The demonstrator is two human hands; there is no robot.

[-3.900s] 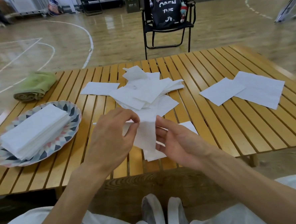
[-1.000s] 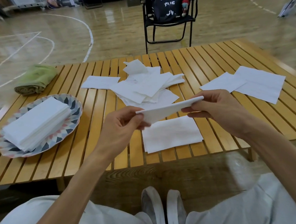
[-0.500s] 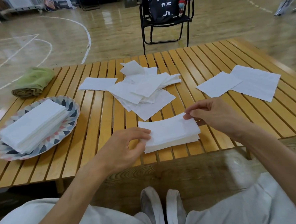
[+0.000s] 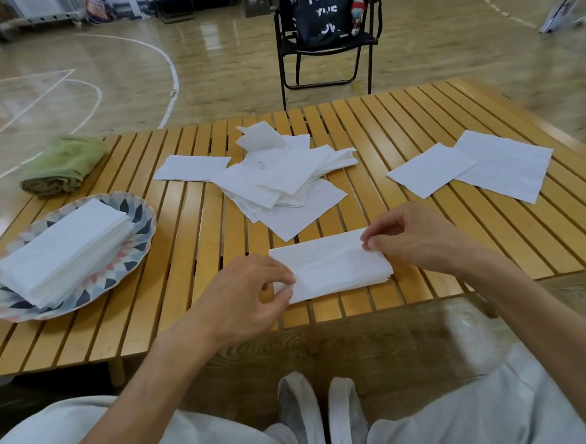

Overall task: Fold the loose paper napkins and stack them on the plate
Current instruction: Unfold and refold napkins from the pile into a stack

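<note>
A white folded napkin (image 4: 332, 265) lies flat near the table's front edge. My left hand (image 4: 245, 298) pinches its near left corner between thumb and fingertips. My right hand (image 4: 412, 236) pinches its far right corner. A loose pile of unfolded napkins (image 4: 282, 181) sits at the table's middle, with one more napkin (image 4: 190, 166) to its left and two flat napkins (image 4: 470, 168) at the right. At the left, a patterned plate (image 4: 136, 214) carries a stack of folded napkins (image 4: 63, 249).
A rolled green towel (image 4: 63, 163) lies at the table's far left corner. Beyond the slatted wooden table (image 4: 191, 262) stands a black folding chair (image 4: 325, 48) with a dark bag on it. My knees and shoes show below the table's front edge.
The napkin was held up in the air and folded in half, then brought down onto the table. Both hands came down with it and now pinch its opposite corners.
</note>
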